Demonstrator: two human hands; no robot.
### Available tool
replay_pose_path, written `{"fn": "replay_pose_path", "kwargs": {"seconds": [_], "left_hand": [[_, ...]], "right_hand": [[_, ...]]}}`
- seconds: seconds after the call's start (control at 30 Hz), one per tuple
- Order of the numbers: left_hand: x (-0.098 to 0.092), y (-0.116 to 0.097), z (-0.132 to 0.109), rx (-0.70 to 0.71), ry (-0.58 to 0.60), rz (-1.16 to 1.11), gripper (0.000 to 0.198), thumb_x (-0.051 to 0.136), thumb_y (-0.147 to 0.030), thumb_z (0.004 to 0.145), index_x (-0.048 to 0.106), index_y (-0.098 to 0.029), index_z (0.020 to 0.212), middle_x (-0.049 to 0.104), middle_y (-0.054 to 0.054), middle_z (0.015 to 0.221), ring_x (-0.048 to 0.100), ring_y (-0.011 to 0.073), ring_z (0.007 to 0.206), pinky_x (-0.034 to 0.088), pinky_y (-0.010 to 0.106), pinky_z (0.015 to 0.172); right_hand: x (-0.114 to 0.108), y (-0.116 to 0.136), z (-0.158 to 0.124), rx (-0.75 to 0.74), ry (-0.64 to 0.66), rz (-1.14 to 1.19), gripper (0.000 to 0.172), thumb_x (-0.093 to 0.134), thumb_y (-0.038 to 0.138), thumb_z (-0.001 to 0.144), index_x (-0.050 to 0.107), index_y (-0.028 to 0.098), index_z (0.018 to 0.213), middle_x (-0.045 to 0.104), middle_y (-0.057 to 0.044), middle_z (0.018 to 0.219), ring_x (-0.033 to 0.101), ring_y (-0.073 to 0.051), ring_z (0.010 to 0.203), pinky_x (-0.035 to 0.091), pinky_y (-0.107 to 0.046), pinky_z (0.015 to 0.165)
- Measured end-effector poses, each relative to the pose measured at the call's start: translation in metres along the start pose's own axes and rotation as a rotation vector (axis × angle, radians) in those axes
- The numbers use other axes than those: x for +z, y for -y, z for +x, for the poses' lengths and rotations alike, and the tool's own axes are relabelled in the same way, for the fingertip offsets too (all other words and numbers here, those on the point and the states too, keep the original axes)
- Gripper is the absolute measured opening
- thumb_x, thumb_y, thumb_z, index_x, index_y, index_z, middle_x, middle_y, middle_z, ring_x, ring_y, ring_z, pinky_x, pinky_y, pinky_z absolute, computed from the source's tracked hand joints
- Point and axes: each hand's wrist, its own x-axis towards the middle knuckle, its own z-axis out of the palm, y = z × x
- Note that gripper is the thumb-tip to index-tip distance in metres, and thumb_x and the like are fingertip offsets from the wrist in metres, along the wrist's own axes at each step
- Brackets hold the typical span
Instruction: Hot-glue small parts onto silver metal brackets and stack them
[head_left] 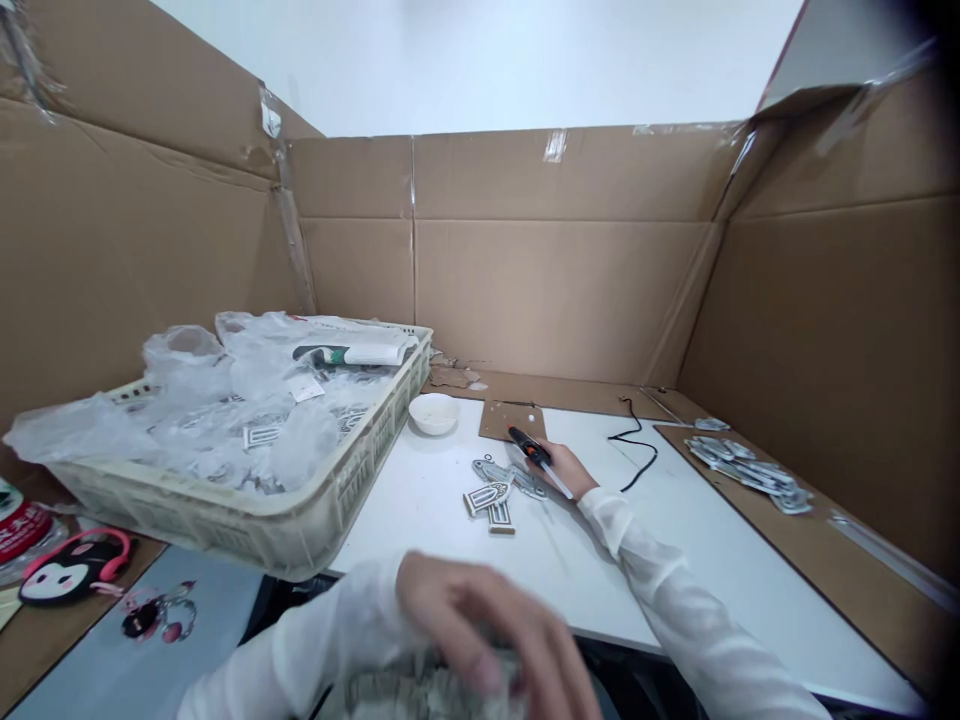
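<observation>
My right hand (568, 470) is wrapped around a black hot glue gun (531, 448) with orange parts. A whitish glue stick (556, 480) sticks out of its back end. The gun's tip points at a small brown board (495, 420) with pale blobs on it. Just left of that hand, several grey-and-white flat cut-out pieces (487, 497) lie overlapping on the white table. My left hand (487, 610) is low in front of me, slightly blurred, fingers apart and bent downward. Below it is a heap of pale, stacked pieces (397, 695), partly hidden by the hand.
A cream plastic basket (315, 525) filled with bagged pieces stands at left. A white bowl (433, 413) sits beside it. More grey pieces (750, 470) are piled on cardboard at right. A black cord (637, 440) lies on the table. Cardboard walls (562, 280) enclose the space.
</observation>
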Motion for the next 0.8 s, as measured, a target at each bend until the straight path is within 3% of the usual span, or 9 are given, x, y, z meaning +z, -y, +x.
{"fn": "replay_pose_path", "kwargs": {"seconds": [0.07, 0.13, 0.17, 0.23, 0.37, 0.57, 0.7, 0.8], "left_hand": [[-0.036, 0.023, 0.009, -0.273, -0.207, 0.366, 0.044, 0.04, -0.046, 0.078, 0.06, -0.023, 0.109, 0.061, 0.008, 0.106, 0.056, 0.0217, 0.096, 0.045, 0.032, 0.081], [-0.06, 0.047, 0.013, -0.678, -0.422, 0.753, 0.039, 0.044, -0.037, 0.078, 0.058, -0.015, 0.107, 0.058, 0.015, 0.107, 0.053, 0.0272, 0.099, 0.042, 0.039, 0.083], [-0.066, 0.058, 0.015, -0.836, -0.46, 0.87, 0.041, 0.048, -0.037, 0.076, 0.057, -0.012, 0.107, 0.056, 0.017, 0.106, 0.053, 0.0299, 0.098, 0.042, 0.041, 0.082], [-0.072, 0.076, 0.017, -0.978, -0.437, 0.941, 0.047, 0.052, -0.043, 0.073, 0.054, -0.01, 0.107, 0.056, 0.018, 0.105, 0.055, 0.0317, 0.095, 0.044, 0.041, 0.078], [-0.065, 0.094, 0.021, -0.928, -0.41, 0.891, 0.049, 0.048, -0.051, 0.074, 0.053, -0.013, 0.104, 0.057, 0.015, 0.104, 0.057, 0.029, 0.091, 0.045, 0.037, 0.075], [-0.061, 0.089, 0.032, -0.928, -0.493, 0.852, 0.034, 0.045, -0.033, 0.078, 0.053, -0.01, 0.101, 0.061, 0.017, 0.098, 0.059, 0.0295, 0.089, 0.045, 0.037, 0.075], [-0.081, 0.077, 0.054, -0.789, -0.692, 0.801, 0.034, 0.042, -0.034, 0.079, 0.053, -0.01, 0.1, 0.062, 0.016, 0.096, 0.059, 0.0293, 0.088, 0.045, 0.039, 0.076], [-0.098, 0.081, 0.077, -0.647, -0.857, 0.671, 0.035, 0.034, -0.034, 0.083, 0.055, -0.011, 0.099, 0.062, 0.016, 0.097, 0.06, 0.0286, 0.088, 0.045, 0.04, 0.077]], "right_hand": [[0.0, 0.001, 0.0, 0.004, -0.011, 0.002, 0.014, 0.05, 0.028, 0.07, 0.056, 0.019, 0.079, 0.064, -0.005, 0.073, 0.057, -0.02, 0.064, 0.039, -0.025, 0.06], [-0.001, 0.003, 0.0, 0.011, -0.021, 0.008, 0.015, 0.051, 0.027, 0.07, 0.057, 0.018, 0.081, 0.064, -0.006, 0.075, 0.058, -0.02, 0.067, 0.039, -0.024, 0.061], [-0.001, 0.004, 0.0, 0.019, -0.021, 0.01, 0.016, 0.051, 0.027, 0.07, 0.058, 0.018, 0.082, 0.064, -0.006, 0.076, 0.058, -0.02, 0.067, 0.039, -0.024, 0.061], [-0.003, 0.007, 0.0, 0.041, -0.012, 0.008, 0.016, 0.054, 0.026, 0.068, 0.058, 0.018, 0.082, 0.065, -0.006, 0.076, 0.058, -0.019, 0.067, 0.039, -0.024, 0.062], [-0.005, 0.01, -0.001, 0.062, -0.01, -0.008, 0.015, 0.055, 0.027, 0.067, 0.058, 0.018, 0.079, 0.064, -0.005, 0.075, 0.058, -0.019, 0.066, 0.039, -0.024, 0.061], [-0.004, 0.007, -0.005, -0.006, -0.01, 0.058, 0.015, 0.05, 0.027, 0.068, 0.057, 0.018, 0.079, 0.064, -0.006, 0.074, 0.058, -0.02, 0.066, 0.042, -0.026, 0.062], [-0.005, 0.005, -0.004, 0.029, -0.076, 0.164, 0.019, 0.05, 0.032, 0.064, 0.056, 0.019, 0.077, 0.065, -0.007, 0.074, 0.058, -0.023, 0.069, 0.044, -0.031, 0.066], [-0.009, 0.003, -0.003, 0.128, -0.187, 0.231, 0.023, 0.053, 0.033, 0.057, 0.056, 0.02, 0.076, 0.065, -0.007, 0.075, 0.059, -0.025, 0.071, 0.045, -0.034, 0.068]]}}
